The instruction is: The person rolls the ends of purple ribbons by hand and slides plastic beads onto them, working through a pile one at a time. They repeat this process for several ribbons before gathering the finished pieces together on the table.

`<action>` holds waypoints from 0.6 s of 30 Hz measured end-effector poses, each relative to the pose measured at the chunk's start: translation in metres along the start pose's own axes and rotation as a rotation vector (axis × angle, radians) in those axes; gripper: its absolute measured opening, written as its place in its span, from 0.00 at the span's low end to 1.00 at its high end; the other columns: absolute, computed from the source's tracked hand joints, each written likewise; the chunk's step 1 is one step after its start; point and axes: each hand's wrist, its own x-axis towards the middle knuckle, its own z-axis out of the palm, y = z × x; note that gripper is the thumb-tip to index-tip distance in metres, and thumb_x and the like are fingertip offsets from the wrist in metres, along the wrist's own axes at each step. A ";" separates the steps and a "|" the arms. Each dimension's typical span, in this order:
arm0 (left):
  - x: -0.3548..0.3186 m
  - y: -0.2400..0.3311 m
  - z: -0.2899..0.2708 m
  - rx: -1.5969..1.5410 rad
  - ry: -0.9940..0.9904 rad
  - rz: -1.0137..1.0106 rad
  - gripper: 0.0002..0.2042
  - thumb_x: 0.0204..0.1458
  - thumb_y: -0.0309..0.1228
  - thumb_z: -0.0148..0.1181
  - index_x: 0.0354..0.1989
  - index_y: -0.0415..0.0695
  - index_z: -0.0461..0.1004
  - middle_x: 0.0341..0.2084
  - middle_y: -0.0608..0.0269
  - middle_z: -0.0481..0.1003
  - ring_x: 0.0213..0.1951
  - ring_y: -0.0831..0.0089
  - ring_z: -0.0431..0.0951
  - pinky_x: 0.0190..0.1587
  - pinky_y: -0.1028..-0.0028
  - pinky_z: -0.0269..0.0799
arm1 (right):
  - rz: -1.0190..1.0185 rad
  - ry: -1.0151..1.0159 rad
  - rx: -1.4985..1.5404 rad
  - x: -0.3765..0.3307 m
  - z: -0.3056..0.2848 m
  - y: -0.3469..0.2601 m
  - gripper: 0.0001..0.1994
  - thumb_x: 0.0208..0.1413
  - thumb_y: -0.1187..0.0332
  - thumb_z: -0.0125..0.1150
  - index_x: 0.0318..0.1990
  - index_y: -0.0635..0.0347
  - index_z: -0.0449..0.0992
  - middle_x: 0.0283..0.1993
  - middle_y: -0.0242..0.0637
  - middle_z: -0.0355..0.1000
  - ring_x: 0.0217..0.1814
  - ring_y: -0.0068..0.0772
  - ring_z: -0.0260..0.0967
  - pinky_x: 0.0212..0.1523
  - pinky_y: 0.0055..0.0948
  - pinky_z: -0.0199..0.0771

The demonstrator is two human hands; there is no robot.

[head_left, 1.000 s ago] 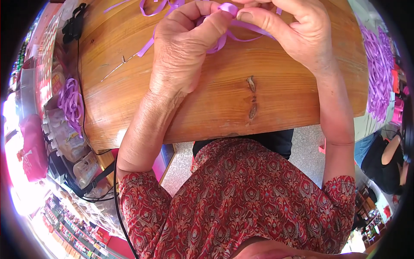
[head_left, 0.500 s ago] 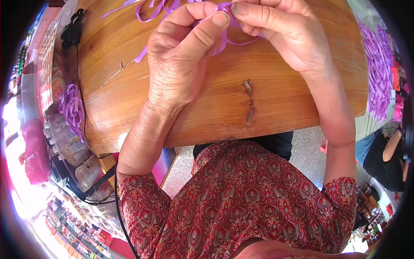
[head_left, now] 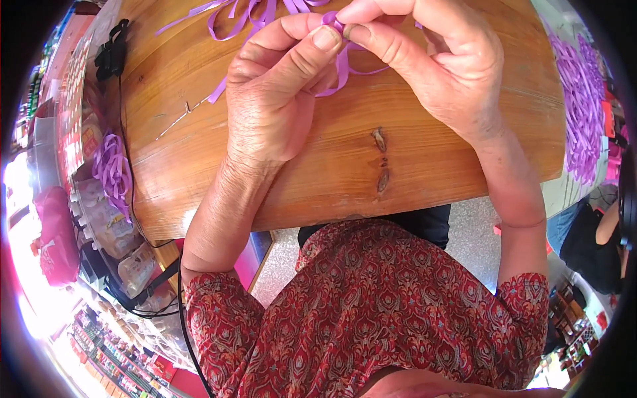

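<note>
Both my hands are raised over the far part of a wooden table (head_left: pixel 318 172), working on a narrow purple ribbon (head_left: pixel 342 69). My left hand (head_left: pixel 279 79) pinches a small loop of it between thumb and forefinger. Right against that loop, the thumb and forefinger of my right hand (head_left: pixel 444 60) close on the ribbon too. Whether the loop is knotted cannot be made out behind the fingertips. A tail of ribbon hangs below the pinch. More purple ribbon strands (head_left: pixel 229 26) lie loose on the table beyond my left hand.
A thin metal needle-like tool (head_left: pixel 176 123) lies left on the table. A black cable with a black strap (head_left: pixel 113 50) runs along the left edge. Purple ribbon bundles hang at the left (head_left: pixel 113 169) and lie at the right (head_left: pixel 580 113). Another person (head_left: pixel 590 245) is at the far right.
My right hand has turned and shifted slightly right and down, its fingers reset on the ribbon. The left hand still pinches the loop, slightly lower and further left.
</note>
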 end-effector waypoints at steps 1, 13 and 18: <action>0.001 0.001 0.001 -0.031 -0.055 -0.018 0.05 0.55 0.27 0.57 0.38 0.41 0.75 0.20 0.74 0.66 0.22 0.83 0.59 0.30 0.80 0.60 | -0.010 -0.017 -0.029 0.001 -0.001 0.001 0.06 0.50 0.78 0.62 0.36 0.66 0.76 0.34 0.36 0.72 0.35 0.26 0.71 0.35 0.20 0.71; 0.001 -0.003 0.007 -0.059 -0.028 -0.001 0.05 0.52 0.23 0.60 0.37 0.39 0.76 0.25 0.67 0.74 0.24 0.83 0.67 0.27 0.82 0.61 | -0.283 -0.035 0.357 0.011 0.015 0.052 0.04 0.52 0.79 0.61 0.36 0.68 0.76 0.33 0.35 0.72 0.35 0.22 0.70 0.35 0.19 0.70; -0.005 0.000 0.018 0.180 0.137 0.092 0.08 0.55 0.23 0.55 0.43 0.39 0.74 0.32 0.65 0.76 0.30 0.81 0.69 0.36 0.80 0.65 | -0.404 -0.071 0.702 0.003 0.017 0.046 0.05 0.55 0.76 0.58 0.38 0.68 0.74 0.36 0.34 0.73 0.38 0.19 0.70 0.40 0.17 0.70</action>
